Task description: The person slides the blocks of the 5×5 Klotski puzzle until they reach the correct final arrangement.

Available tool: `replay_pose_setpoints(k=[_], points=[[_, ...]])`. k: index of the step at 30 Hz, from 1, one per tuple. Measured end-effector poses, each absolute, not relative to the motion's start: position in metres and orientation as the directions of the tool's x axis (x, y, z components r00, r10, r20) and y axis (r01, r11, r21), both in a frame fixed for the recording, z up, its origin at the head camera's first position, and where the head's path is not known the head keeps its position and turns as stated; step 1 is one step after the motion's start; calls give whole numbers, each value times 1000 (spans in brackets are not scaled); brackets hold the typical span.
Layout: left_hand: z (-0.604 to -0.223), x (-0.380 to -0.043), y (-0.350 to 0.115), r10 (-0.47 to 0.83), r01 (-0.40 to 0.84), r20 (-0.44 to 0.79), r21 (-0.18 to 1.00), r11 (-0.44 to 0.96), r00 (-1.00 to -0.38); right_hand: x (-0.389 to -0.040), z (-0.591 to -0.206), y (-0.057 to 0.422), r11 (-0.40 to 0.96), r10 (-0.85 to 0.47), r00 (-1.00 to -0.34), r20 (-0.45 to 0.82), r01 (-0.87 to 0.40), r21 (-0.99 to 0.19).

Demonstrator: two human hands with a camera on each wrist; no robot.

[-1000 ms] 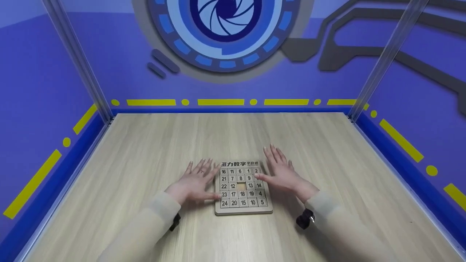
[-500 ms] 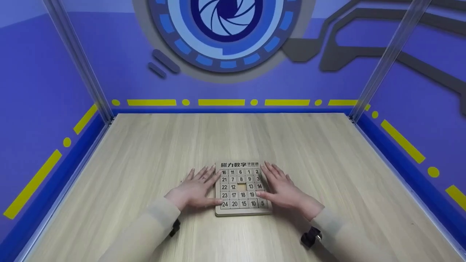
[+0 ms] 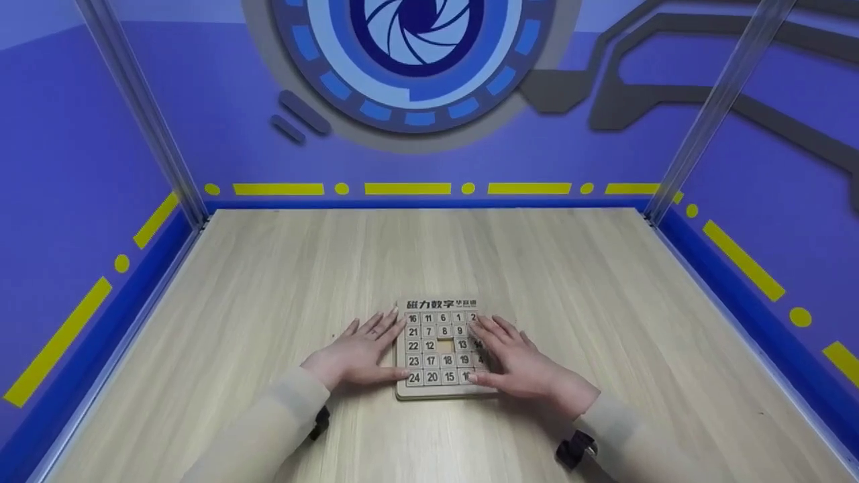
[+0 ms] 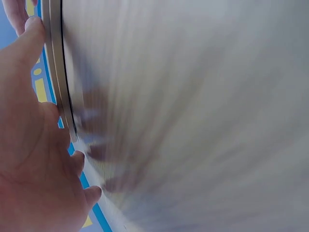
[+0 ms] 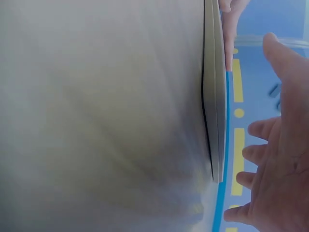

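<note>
A wooden number slide puzzle (image 3: 439,391) lies flat on the table, its numbered tiles set in rows with one gap (image 3: 445,346) near the middle. Along its left edge my left hand (image 3: 356,352) rests with fingers spread, the thumb at the tile marked 24. Over the right side of the puzzle is my right hand (image 3: 520,362), fingers extended, covering some right-column tiles. In the right wrist view the right hand (image 5: 285,159) appears raised clear of the board edge (image 5: 218,96). The left wrist view shows the left hand (image 4: 34,145) against the board's side (image 4: 58,67).
The light wood table (image 3: 302,255) extends around the puzzle, bounded by blue printed panels (image 3: 416,164) at the back and both sides. Metal posts (image 3: 151,121) stand at the rear corners. Dark wrist devices (image 3: 576,448) sit under both sleeves.
My right hand has come toward me and leftward, from beside the puzzle to over its right columns. My left hand has slid slightly toward me along the left edge.
</note>
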State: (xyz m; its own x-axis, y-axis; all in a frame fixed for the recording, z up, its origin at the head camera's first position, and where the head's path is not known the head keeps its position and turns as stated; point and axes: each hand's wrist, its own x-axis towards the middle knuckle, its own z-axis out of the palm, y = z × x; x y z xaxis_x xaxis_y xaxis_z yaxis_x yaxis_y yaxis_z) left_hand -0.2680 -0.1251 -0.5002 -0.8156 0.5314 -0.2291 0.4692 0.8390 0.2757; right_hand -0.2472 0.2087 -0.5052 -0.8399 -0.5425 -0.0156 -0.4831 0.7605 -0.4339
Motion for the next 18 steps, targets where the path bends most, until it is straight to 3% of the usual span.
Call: replay_pose_setpoints(k=[18], points=[[-501, -269, -125, 529, 465, -225, 281, 839, -818, -230, -498, 201, 764, -633, -767, -104, -598, -241]])
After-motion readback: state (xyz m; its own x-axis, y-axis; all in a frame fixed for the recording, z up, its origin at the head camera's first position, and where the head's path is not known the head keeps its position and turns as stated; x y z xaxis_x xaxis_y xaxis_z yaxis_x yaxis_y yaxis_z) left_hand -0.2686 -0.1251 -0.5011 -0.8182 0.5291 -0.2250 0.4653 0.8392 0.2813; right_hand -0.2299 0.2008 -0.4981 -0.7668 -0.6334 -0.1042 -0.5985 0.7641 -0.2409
